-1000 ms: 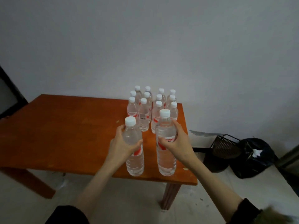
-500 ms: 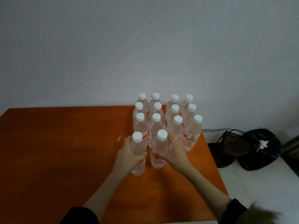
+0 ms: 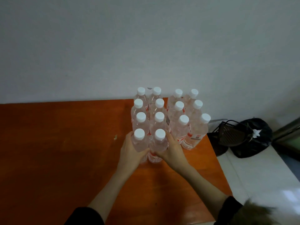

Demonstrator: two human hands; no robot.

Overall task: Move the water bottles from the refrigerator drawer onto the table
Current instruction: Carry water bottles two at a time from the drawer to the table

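Left hand [image 3: 131, 151]: fingers and thumb curled round the left front bottle [image 3: 140, 144], gripping it at mid-body below the cap.
Right hand [image 3: 172, 151]: wrapped likewise round the right front bottle [image 3: 159, 143], palm against its right side.
Two held bottles: upright, side by side and touching, bases at or on the table [image 3: 65, 151]; whether the full weight has settled cannot be told, since the hands hide part of the bases.
Block of bottles [image 3: 170, 114]: twelve white-capped bottles standing upright at the table's far right, against the wall [image 3: 146, 46]; the two left columns run three deep behind the held pair, and the two right columns stand just beside them, also three deep.
Refrigerator drawer: not in view.
Step in hand: judged to be the placing of a pair, closing them up as a fourth row in front of the two left columns.
Progress: fourteen bottles are at the table; how many remain in the drawer cannot be told.
Next move: calls for letting go with both hands at once and drawing them straight back, without brushing the neighbouring bottles, which stand close and could topple in a chain.
Floor at right: a dark basket [image 3: 230, 135] and a black bag [image 3: 253, 137], well apart from the bottles.
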